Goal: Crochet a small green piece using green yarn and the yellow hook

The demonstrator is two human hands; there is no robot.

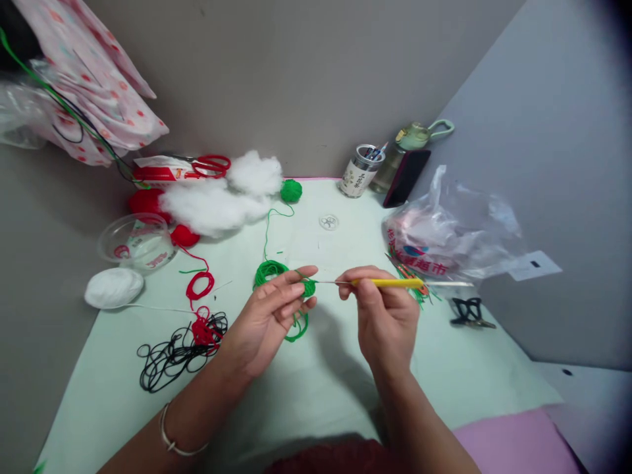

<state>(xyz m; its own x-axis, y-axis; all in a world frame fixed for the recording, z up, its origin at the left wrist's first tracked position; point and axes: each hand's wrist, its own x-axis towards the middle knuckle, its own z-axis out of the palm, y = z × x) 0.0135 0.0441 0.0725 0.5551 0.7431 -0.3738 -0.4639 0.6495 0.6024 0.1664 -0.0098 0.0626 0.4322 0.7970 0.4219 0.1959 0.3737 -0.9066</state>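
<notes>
We begin with the room: grey walls [296, 72] stand behind the table's far edge and along its sides. The pale table [469, 368] looks flat and smooth to us. Along its right edge sits a thin, crinkled plastic bag [464, 227]; toward the far left corner lies white stuffing [217, 204], and nearer the left edge a tangle of black cord [170, 355].

Both hands are above the table's middle. The left hand [269, 309] pinches the green piece [309, 288] between thumb and fingers; the right hand [385, 319] is closed on the hook [388, 283] by its yellow handle. Around the left fingers, green yarn [270, 270] lies in loose loops on the table.

The hook we judge light and stiff, with a thin shaft that could bend if forced; its thick handle gives the surest hold, close to the shaft.

Smallest is the green piece, held above the table at the hook's tip. We expect it to be very light, soft and pliant, with little slip, yet apt to stretch or unravel under a hard pull. We would take it by the rim, leaving free the side facing the hook. Whether the tip passes through a stitch we cannot tell.
</notes>
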